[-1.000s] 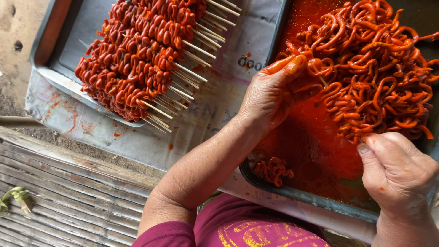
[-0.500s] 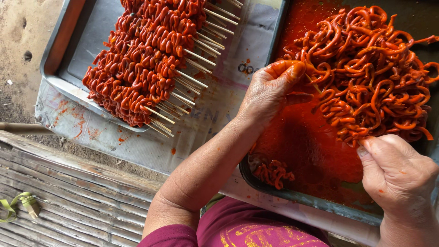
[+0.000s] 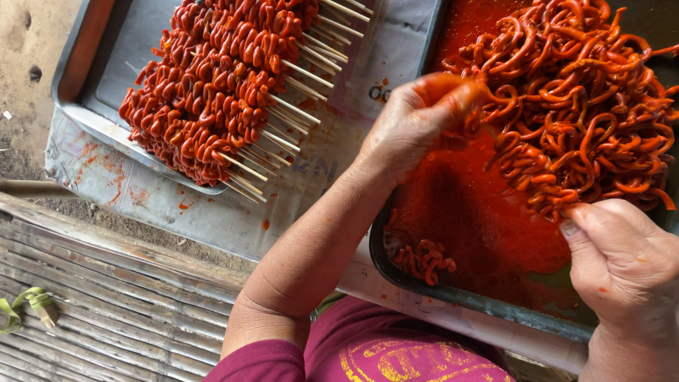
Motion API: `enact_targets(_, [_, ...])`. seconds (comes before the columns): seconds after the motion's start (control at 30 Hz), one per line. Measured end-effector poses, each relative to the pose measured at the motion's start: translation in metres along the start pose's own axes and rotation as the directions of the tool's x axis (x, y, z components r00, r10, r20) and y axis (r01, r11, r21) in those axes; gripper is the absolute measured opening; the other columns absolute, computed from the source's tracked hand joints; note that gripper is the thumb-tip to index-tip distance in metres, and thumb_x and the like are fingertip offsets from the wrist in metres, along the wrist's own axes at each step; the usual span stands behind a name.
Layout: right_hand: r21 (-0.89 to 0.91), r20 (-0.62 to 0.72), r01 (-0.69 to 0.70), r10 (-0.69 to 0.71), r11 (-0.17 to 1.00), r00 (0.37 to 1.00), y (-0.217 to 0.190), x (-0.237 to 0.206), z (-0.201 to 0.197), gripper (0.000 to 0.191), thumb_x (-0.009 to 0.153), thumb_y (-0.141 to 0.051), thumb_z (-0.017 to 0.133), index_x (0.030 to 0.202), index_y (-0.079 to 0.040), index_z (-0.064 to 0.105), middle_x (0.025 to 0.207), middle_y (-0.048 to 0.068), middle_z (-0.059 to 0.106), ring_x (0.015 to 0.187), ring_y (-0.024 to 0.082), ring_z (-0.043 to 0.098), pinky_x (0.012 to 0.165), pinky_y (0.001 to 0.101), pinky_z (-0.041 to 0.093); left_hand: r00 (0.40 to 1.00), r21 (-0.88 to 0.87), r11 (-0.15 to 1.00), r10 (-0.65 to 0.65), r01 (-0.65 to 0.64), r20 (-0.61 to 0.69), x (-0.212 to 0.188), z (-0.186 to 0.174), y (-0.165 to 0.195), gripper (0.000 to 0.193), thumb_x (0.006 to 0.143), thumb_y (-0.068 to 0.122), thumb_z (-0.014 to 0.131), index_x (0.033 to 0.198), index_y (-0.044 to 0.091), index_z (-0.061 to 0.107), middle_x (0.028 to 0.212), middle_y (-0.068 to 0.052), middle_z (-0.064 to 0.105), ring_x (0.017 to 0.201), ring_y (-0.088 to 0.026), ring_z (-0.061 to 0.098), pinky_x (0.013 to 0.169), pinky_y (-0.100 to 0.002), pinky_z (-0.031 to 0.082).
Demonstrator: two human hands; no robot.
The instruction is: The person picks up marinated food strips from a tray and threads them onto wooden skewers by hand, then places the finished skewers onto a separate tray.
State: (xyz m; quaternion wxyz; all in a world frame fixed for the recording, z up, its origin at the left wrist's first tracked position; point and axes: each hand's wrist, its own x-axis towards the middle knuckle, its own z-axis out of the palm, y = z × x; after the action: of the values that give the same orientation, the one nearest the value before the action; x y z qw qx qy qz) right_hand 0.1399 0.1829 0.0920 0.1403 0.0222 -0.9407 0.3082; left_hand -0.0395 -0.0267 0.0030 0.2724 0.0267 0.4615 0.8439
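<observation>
Left hand [image 3: 414,120] pinching red strips [image 3: 573,106] upper right, right hand [image 3: 622,265] lower right, grip unclear, skewers [image 3: 219,92] upper left.

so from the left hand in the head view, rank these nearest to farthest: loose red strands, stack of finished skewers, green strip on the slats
1. loose red strands: touching the left hand, in the right tray.
2. stack of finished skewers: in the left tray.
3. green strip: far lower left, on the slats.

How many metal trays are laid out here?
2. A grey tray at upper left holds the finished skewers; a dark tray at right holds loose red strips. Both run past the frame; more may lie outside.
</observation>
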Motion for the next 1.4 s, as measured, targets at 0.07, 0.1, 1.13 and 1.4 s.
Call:
enact_targets(0.07, [0.060, -0.004, -0.023, 0.023, 0.998, 1.000, 0.004, -0.004, 0.001, 0.010, 0.102, 0.011, 0.077, 0.106, 0.007, 0.068, 0.090, 0.012, 0.067, 0.074, 0.016, 0.064, 0.070, 0.0233, 0.050, 0.980, -0.004, 0.980, 0.199, -0.199, -0.017, -0.001, -0.001, 0.006, 0.027, 0.105, 0.012, 0.065, 0.130, 0.002, 0.065, 0.109, -0.006, 0.072, 0.092, -0.015, 0.069, 0.077, -0.032, 0.061])
enact_targets(0.1, [0.075, -0.004, -0.028, 0.028, 0.997, 1.000, 0.006, -0.005, 0.001, 0.010, 0.102, 0.011, 0.077, 0.106, 0.007, 0.068, 0.090, 0.012, 0.067, 0.075, 0.016, 0.064, 0.071, 0.0230, 0.050, 0.954, -0.006, 0.955, 0.298, -0.298, -0.026, -0.002, -0.001, 0.008, 0.028, 0.105, 0.008, 0.064, 0.133, 0.004, 0.063, 0.115, -0.004, 0.073, 0.098, -0.013, 0.069, 0.081, -0.031, 0.061])
enact_targets(1.13, [-0.021, 0.033, 0.008, -0.007, 1.000, 0.999, 0.020, -0.015, 0.013, 0.008, 0.105, 0.010, 0.072, 0.112, 0.008, 0.070, 0.094, 0.014, 0.065, 0.079, 0.020, 0.062, 0.073, 0.0266, 0.048, 0.947, -0.021, 0.948, 0.316, -0.318, -0.060, 0.009, -0.006, -0.022, 0.016, 0.093, -0.005, 0.076, 0.108, -0.008, 0.073, 0.100, -0.012, 0.076, 0.086, -0.017, 0.073, 0.080, -0.032, 0.065])
enact_targets(1.4, [0.124, 0.066, -0.072, 0.064, 0.990, 0.996, 0.019, -0.015, 0.016, 0.009, 0.104, 0.015, 0.070, 0.110, 0.008, 0.068, 0.092, 0.012, 0.065, 0.074, 0.015, 0.058, 0.071, 0.0246, 0.045, 0.997, -0.231, 0.970, 0.066, -0.071, -0.027, 0.002, -0.004, -0.024, 0.023, 0.092, 0.006, 0.076, 0.111, -0.004, 0.071, 0.097, -0.012, 0.077, 0.083, -0.022, 0.077, 0.073, -0.038, 0.066])
